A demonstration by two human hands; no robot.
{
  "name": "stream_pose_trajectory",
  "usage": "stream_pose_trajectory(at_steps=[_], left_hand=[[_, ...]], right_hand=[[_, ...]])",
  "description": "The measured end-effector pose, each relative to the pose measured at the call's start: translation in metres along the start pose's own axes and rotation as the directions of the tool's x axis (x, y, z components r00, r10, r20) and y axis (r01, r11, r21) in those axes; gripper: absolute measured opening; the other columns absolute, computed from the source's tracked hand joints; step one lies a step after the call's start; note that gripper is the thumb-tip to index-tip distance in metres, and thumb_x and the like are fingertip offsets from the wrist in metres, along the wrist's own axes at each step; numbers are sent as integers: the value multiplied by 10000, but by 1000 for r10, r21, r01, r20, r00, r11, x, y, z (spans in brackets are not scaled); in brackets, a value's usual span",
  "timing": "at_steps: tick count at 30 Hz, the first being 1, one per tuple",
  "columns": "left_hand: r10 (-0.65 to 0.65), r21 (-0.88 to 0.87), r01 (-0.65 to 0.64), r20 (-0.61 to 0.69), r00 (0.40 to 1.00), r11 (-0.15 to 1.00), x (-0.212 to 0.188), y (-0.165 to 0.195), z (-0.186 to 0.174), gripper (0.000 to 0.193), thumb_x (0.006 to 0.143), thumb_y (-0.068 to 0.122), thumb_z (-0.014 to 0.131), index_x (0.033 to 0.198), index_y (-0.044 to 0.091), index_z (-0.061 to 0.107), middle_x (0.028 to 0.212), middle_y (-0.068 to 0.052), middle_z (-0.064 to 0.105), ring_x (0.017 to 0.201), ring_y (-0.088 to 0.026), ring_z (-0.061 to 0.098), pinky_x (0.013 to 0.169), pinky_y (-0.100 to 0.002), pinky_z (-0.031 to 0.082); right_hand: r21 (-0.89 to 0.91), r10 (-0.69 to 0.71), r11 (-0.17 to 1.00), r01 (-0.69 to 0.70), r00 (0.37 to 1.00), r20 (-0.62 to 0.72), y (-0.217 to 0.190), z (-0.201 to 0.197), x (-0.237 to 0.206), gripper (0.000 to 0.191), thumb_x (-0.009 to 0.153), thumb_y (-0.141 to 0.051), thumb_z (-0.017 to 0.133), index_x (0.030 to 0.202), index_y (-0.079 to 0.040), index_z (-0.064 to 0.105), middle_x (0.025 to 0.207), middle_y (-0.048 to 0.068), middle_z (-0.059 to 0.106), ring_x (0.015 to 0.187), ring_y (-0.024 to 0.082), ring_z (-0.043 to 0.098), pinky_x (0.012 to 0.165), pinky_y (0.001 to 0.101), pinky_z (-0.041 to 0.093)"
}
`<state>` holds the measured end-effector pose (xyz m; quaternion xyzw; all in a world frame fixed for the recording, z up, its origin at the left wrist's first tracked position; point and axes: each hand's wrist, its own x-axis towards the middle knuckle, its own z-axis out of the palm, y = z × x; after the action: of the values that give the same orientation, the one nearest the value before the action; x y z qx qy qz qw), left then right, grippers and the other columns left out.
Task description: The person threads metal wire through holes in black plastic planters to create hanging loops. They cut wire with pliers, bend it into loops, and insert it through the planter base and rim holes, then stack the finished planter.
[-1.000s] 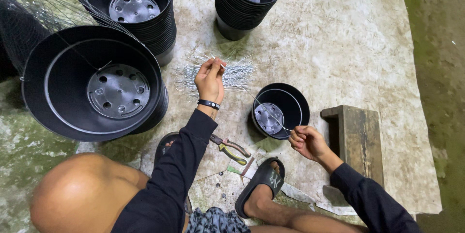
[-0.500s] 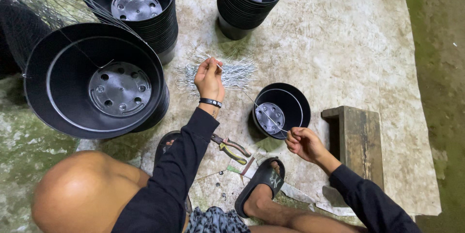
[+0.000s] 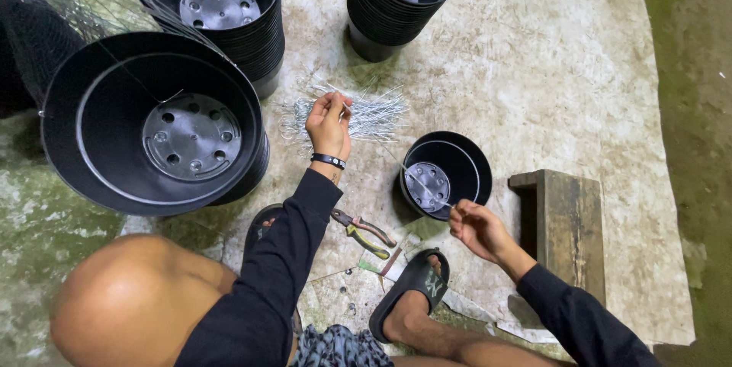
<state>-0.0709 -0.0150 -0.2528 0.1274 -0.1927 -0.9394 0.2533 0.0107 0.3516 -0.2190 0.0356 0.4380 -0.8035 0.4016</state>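
there, left hand [image 3: 329, 125] pinching wires [image 3: 358, 115] (a loose pile), right hand [image 3: 474, 227] gripping one wire [image 3: 418, 177] over small pot [image 3: 446, 174]

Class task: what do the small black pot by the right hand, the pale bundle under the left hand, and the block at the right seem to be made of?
Small black pot: probably moulded plastic, smooth, slightly glossy, with holes in its base. Pale bundle: apparently thin metal wire pieces, silvery and stiff-looking. Block: looks like rough, weathered wood, brown and matt.

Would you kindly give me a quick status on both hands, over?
Left hand picking at wire pile. Right hand pinching one wire at small black pot. Pliers lying between, untouched.
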Motion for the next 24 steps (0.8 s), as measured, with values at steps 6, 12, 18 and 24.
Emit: stream_pose_trajectory(at_steps=[6,12,18,24], left_hand=[[-124,55,120,88,988,991,5,9,-16,90,978,56,687,1044,50,626,948,-49,679,885,-169,656,790,-303,510],[-196,391,79,269,943,917,6,26,-28,121,953,38,728,1057,8,675,938,-74,718,843,-175,714,764,-305,576],[-339,727,-156,485,806,669,-16,25,-20,77,925,41,759,960,-15,719,862,-66,737,753,-138,745,687,-277,613],[-522,877,-306,469,712,370,-33,-10,-26,58,825,51,785,826,16,739,692,-61,728,635,-130,701,602,-282,548]], right_hand=[[-64,-7,998,-7,978,-210,-1,1,-7,213,916,-214,545,1054,-62,603,1113,130,685,838,202,624,794,333,531],[-728,51,663,-173,981,-186,40,-17,-1,216,1004,-199,566,1056,10,586,859,181,666,712,249,674,636,364,581],[-959,222,-212,187,965,139,129,-5,28,408,892,-258,673,1157,27,553,1057,264,661,983,425,644,857,476,538],[-845,1,-532,47,998,55,187,33,104,599,840,-405,755,1205,3,512,1171,208,565,1116,392,561,872,491,518]])
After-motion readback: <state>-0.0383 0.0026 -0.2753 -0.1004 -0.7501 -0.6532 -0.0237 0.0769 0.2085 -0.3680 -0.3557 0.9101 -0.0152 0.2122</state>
